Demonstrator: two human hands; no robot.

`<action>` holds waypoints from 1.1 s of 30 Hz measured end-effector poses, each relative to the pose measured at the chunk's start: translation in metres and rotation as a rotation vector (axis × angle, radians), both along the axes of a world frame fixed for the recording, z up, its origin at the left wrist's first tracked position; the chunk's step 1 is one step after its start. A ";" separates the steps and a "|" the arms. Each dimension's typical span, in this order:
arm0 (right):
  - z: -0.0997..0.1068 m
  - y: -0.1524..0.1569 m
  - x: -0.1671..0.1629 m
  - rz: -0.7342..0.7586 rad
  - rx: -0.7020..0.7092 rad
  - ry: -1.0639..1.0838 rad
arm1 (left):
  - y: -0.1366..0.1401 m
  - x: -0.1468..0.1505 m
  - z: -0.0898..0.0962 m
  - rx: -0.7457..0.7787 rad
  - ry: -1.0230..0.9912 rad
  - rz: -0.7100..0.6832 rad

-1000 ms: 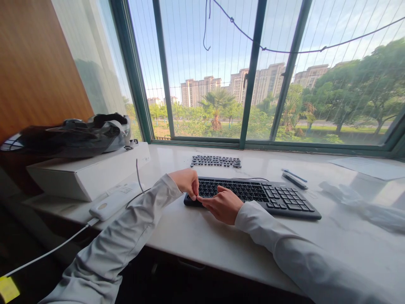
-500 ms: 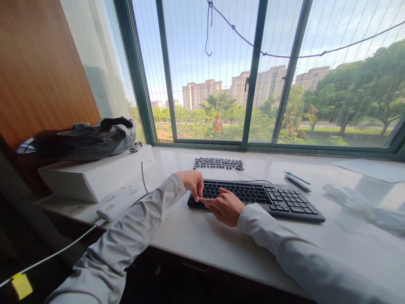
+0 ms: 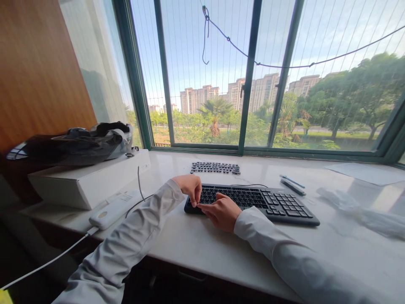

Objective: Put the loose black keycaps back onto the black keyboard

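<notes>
A black full-size keyboard point(image 3: 295, 207) lies on the white counter in front of me. My left hand point(image 3: 190, 188) is over its left end, with thumb and fingers pinched together and pointing down. Whatever may be between those fingertips is too small to make out. My right hand point(image 3: 223, 211) rests by the keyboard's front edge, its index finger stretched out to meet the left fingertips and its thumb raised apart. Part of the keyboard's lower left is hidden behind both hands. Behind the keyboard, loose black keycaps point(image 3: 215, 168) are laid out in rows.
Right of the keycaps lie a pen point(image 3: 293, 181) and a dark slim object point(image 3: 293, 187). Clear plastic wrap point(image 3: 360, 211) and a paper sheet point(image 3: 360, 173) are farther right. At left stand a white box point(image 3: 85, 181) bearing a dark visor-like item, and a white power strip point(image 3: 110, 211).
The whole view has shifted slightly, so things appear a little lower and farther left. Both hands keep nearly the same pose at the keyboard's left end.
</notes>
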State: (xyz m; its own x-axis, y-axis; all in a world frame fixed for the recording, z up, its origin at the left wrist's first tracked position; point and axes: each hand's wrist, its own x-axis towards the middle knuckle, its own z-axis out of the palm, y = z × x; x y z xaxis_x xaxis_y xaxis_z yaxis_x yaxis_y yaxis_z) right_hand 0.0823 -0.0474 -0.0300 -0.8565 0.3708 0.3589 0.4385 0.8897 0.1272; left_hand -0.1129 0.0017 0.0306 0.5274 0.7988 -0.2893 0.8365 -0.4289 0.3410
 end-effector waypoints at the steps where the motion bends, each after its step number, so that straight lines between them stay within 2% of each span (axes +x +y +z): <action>1: 0.001 0.000 0.000 0.002 0.010 0.001 | 0.000 -0.004 -0.001 -0.015 -0.032 -0.002; 4: 0.003 -0.002 0.001 -0.022 0.037 -0.008 | 0.000 -0.014 0.000 -0.045 -0.091 0.006; 7: 0.006 -0.005 0.000 -0.055 0.042 -0.019 | 0.005 -0.026 0.003 0.015 -0.131 0.036; 10: 0.008 -0.008 -0.003 -0.083 0.040 -0.049 | 0.015 -0.039 0.003 0.205 -0.172 0.167; 14: 0.010 -0.012 -0.005 -0.101 0.046 -0.076 | 0.031 -0.053 -0.012 0.574 -0.061 0.490; 18: 0.011 -0.013 -0.004 -0.079 0.057 -0.063 | 0.039 -0.056 -0.031 0.684 0.048 0.624; 23: 0.011 -0.005 0.002 -0.097 0.098 -0.028 | 0.047 -0.054 -0.046 0.709 0.137 0.640; 28: 0.008 0.006 0.008 -0.144 0.121 -0.018 | 0.064 -0.052 -0.052 0.735 0.209 0.538; 33: 0.008 0.009 0.012 -0.158 0.108 -0.026 | 0.088 -0.051 -0.049 0.732 0.274 0.440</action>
State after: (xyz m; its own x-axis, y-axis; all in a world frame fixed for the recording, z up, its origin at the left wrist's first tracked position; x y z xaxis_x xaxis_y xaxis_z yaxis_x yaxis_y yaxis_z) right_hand 0.0946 -0.0381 -0.0222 -0.8001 0.4625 0.3820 0.5672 0.7904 0.2312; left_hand -0.1637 0.0899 -0.0181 0.1174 0.9462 0.3014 0.9884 -0.0820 -0.1277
